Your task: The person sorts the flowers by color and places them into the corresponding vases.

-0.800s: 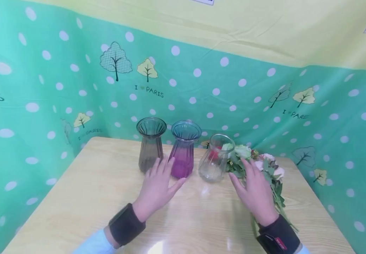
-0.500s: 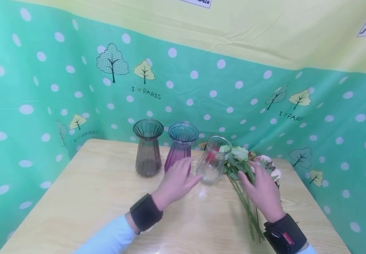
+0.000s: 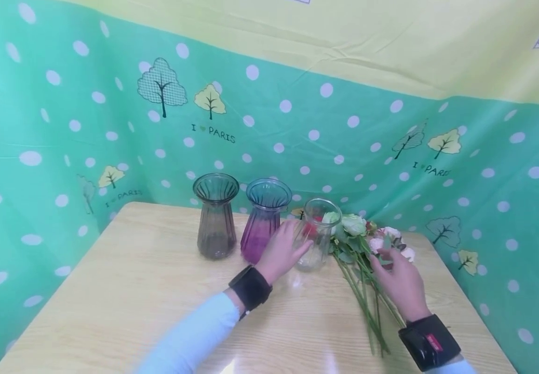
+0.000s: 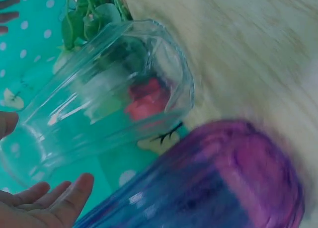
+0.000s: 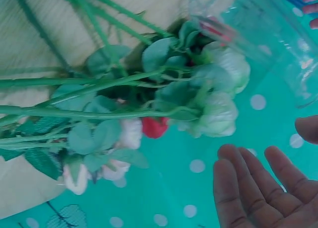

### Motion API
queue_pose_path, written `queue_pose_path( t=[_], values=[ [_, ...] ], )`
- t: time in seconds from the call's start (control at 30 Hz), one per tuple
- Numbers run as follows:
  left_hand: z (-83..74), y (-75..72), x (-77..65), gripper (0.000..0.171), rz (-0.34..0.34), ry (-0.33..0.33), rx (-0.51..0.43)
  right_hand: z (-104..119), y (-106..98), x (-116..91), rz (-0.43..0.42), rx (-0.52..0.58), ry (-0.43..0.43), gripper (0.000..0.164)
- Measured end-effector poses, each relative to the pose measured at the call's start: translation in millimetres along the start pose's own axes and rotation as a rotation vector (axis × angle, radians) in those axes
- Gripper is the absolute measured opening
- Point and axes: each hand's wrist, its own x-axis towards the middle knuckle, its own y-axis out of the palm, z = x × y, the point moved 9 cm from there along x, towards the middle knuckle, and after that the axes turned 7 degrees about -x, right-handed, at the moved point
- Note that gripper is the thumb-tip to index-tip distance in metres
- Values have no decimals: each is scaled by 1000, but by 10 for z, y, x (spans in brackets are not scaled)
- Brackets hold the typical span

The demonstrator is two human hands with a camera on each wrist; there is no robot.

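A clear glass vase (image 3: 316, 244) stands upright to the right of a purple-and-blue vase (image 3: 259, 234). My left hand (image 3: 281, 252) is in front of the gap between these two vases, fingers spread. In the left wrist view its thumb and fingers (image 4: 69, 203) lie on either side of the clear vase (image 4: 114, 89) near the mouth; contact cannot be told. Above the bunch of artificial flowers (image 3: 355, 226), my right hand (image 3: 402, 283) hovers with fingers apart. The right wrist view has its fingers (image 5: 263, 188) away from the green-white blooms (image 5: 218, 114), holding nothing.
A smoky grey vase (image 3: 216, 231) stands left of the purple one. Flower stems (image 3: 367, 317) stretch toward the front of the wooden table (image 3: 157, 270). Behind the table hangs a green, dotted cloth (image 3: 288, 135). Pink flowers (image 3: 381, 241) lie at the right.
My left hand has moved right, from before the grey and purple vases to beside the clear vase. My right hand has shifted slightly right and down, its fingers more bent. The vases stay in place.
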Motion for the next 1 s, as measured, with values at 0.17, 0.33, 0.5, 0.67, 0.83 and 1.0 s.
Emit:
queue_pose_path(
  t=[0.17, 0.33, 0.5, 0.67, 0.83, 1.0],
  values=[
    [150, 128, 87, 74, -3, -110, -128, -163, 83, 81, 9, -33, -3, 40],
    [207, 220, 129, 76, 12, -149, -179, -338, 183, 177, 46, -52, 1, 34],
    [195, 300, 183, 77, 17, -159, -205, -464, 264, 257, 98, -71, 9, 29],
    [162, 318, 199, 76, 19, -158, -222, -525, 352, 332, 104, -94, -9, 24],
    [149, 331, 201, 78, 14, -147, -197, -589, 452, 404, 110, -117, -18, 21],
    [133, 376, 204, 78, 26, -131, -170, -629, 537, 439, 135, -160, -29, 17]
  ],
)
